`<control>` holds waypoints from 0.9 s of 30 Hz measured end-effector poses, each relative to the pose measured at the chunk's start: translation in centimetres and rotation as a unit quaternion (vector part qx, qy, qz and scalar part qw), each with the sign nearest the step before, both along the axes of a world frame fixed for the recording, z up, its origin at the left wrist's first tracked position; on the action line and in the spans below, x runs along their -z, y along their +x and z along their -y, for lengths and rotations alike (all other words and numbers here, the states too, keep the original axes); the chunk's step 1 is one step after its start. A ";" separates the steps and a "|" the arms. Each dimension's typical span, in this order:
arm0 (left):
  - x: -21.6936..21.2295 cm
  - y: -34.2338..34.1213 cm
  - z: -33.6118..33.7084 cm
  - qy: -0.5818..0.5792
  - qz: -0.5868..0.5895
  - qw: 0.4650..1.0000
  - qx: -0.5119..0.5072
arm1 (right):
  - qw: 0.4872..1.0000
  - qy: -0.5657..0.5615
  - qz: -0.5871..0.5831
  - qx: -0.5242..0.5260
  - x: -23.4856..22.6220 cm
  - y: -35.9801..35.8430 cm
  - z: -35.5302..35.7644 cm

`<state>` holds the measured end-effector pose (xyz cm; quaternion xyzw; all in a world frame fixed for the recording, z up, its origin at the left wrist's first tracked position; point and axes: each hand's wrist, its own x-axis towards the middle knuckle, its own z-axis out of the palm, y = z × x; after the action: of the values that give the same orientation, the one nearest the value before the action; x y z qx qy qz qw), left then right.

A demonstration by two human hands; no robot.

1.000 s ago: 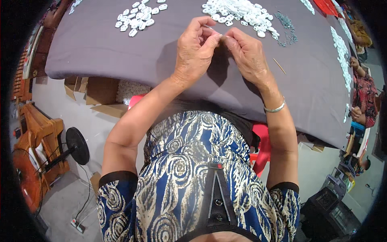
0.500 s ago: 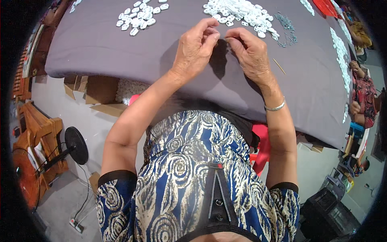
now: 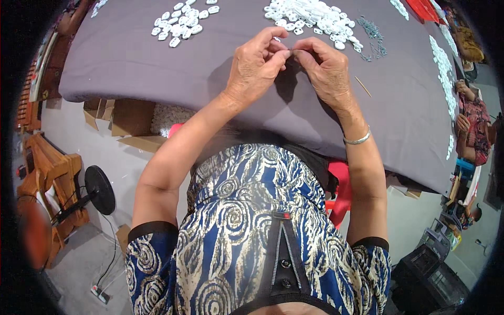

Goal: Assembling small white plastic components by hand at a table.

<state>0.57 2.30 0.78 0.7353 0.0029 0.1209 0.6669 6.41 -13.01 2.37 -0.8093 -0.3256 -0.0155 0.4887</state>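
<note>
My left hand (image 3: 258, 62) and my right hand (image 3: 324, 67) meet over the near part of the cloth-covered table. Thumb and fingers of each are pinched together, tips almost touching. Whatever lies between them is too small or too hidden to name. A hint of white shows by the left fingers, though I cannot tell whether they hold it. Just beyond my hands spreads a large pile of small white oval plastic pieces (image 3: 315, 18). Right of that pile lies a cluster of tiny grey metal parts (image 3: 373, 37). A thin wooden stick (image 3: 363, 86) rests beside my right hand.
A smaller group of white pieces (image 3: 181, 21) sits at the far left. More white pieces (image 3: 445, 73) line the right edge, near a red tray (image 3: 422, 9). Another person (image 3: 475, 123) works there. Below the table are an open cardboard box (image 3: 134, 118) and, leftward, a black fan (image 3: 100, 190).
My left fingertips have moved slightly down and right, closing the gap to my right fingertips. The right hand has barely moved. At the right edge, the other person's hands have shifted.
</note>
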 end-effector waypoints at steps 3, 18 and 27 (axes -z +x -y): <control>-0.1 0.0 0.0 0.000 0.002 1.000 -0.008 | 1.000 -0.001 0.008 -0.011 0.2 0.1 0.1; -0.8 -0.3 -0.1 -0.057 0.021 0.998 0.008 | 0.993 0.062 -0.096 -0.007 -0.5 0.1 0.5; -0.1 -0.1 0.9 -0.048 0.057 0.997 -0.004 | 0.997 -0.024 -0.071 -0.019 -0.1 0.1 0.4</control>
<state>0.47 1.45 0.87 0.6940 -0.0260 0.1650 0.7003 6.52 -13.39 2.43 -0.8135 -0.3058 0.0595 0.4911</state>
